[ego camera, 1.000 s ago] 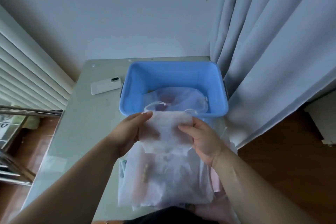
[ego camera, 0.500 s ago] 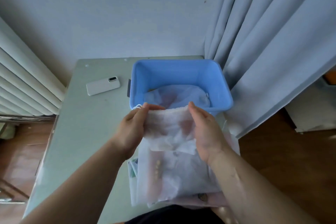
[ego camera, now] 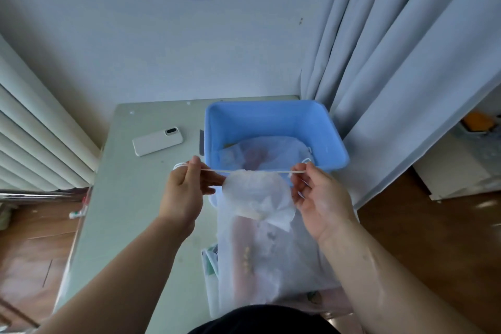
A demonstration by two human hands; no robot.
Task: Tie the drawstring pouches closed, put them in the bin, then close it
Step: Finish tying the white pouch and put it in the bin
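So the blue plastic bin (ego camera: 271, 119) sits at the far right corner of the pale table (ego camera: 130, 211), against the grey curtain (ego camera: 393, 62), tabletop stretching left past a white phone (ego camera: 157, 141). The sheer white drawstring pouch (ego camera: 260, 238) lies lengthwise, mouth toward the bin. The left hand (ego camera: 184, 192) and right hand (ego camera: 320, 198) each pinch its white cord (ego camera: 244, 171), stretched sideways.

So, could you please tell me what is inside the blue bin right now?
One translucent white pouch lies in the blue bin, with reddish contents showing faintly through. Whatever sits beneath that pouch is covered.
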